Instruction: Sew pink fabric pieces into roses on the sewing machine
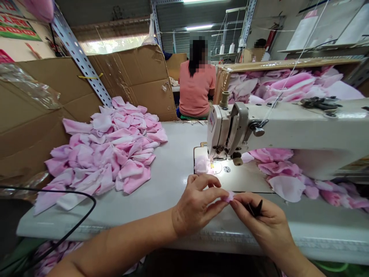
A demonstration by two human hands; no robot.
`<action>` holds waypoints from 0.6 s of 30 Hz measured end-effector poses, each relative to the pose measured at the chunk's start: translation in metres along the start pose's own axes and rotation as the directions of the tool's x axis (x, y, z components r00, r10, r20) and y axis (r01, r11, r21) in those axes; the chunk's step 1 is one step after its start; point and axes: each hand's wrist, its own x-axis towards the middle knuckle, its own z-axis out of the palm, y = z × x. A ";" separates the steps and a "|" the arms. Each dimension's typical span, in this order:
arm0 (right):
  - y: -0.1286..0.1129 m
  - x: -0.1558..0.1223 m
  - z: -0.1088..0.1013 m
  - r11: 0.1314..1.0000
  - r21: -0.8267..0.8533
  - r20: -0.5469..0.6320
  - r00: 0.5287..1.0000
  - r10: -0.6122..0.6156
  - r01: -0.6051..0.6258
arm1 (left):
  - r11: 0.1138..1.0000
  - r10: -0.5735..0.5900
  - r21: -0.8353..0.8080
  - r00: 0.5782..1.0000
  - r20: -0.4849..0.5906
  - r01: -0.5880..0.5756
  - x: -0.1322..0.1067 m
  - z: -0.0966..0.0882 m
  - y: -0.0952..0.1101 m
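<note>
In front of the sewing machine (227, 130), both hands meet over the table edge. My left hand (198, 204) is closed, its thumb and index finger pinching a small pink fabric piece (230, 197). From the other side the thumb and fingertips of my right hand (265, 221) grip the same piece. A black pointed tool (256, 209), perhaps thread snips, sticks out of my right hand's curled fingers; most of it is hidden. Beyond my left hand, a pale pink fabric piece (202, 164) lies by the needle area under the machine head.
A large heap of pink fabric pieces (115, 150) covers the left of the table. More pieces (284, 177) trail right, beneath the machine arm. Cardboard (132, 79) walls the back; a full box (223, 84) stands behind the machine. A black cable (83, 219) curves at left. A person (197, 88) sits beyond.
</note>
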 end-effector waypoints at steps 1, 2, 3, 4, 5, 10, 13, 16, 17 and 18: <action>0.001 0.000 0.001 1.000 0.002 0.002 1.000 -0.009 0.009 | 1.000 -0.011 -0.013 1.000 0.010 0.011 0.000 0.001 0.000; 0.002 -0.001 0.002 1.000 0.007 0.011 1.000 -0.018 0.017 | 0.999 -0.024 -0.032 1.000 0.015 0.025 0.000 0.001 0.000; 0.003 -0.002 0.003 1.000 0.011 0.024 0.999 -0.023 0.023 | 0.998 -0.037 -0.055 0.999 0.017 0.038 0.000 0.002 0.000; 0.004 -0.003 0.004 1.000 0.015 0.034 0.999 -0.025 0.025 | 0.995 -0.045 -0.083 0.999 0.014 0.046 -0.001 0.003 0.000; 0.005 -0.003 0.005 1.000 0.021 0.044 0.999 -0.023 0.022 | 0.992 -0.052 -0.112 0.999 0.008 0.052 -0.001 0.003 0.000; 0.008 -0.005 0.005 0.999 0.050 0.097 0.995 0.007 -0.012 | 0.949 -0.137 -0.284 0.990 0.014 0.136 -0.005 0.003 0.000; 0.007 -0.001 0.004 1.000 0.012 0.155 0.988 -0.022 0.021 | 0.904 -0.198 -0.375 0.979 0.053 0.203 -0.004 0.001 0.001; 0.007 0.004 0.005 0.992 -0.034 0.237 0.965 -0.112 0.123 | 0.873 -0.233 -0.420 0.968 0.090 0.249 -0.003 -0.001 0.002; 0.007 0.005 0.005 0.985 -0.050 0.253 0.956 -0.146 0.164 | 0.862 -0.255 -0.427 0.962 0.102 0.273 -0.003 -0.001 0.002; 0.007 0.005 0.006 0.977 -0.068 0.264 0.948 -0.178 0.202 | 0.849 -0.285 -0.431 0.952 0.111 0.304 -0.004 -0.001 0.002</action>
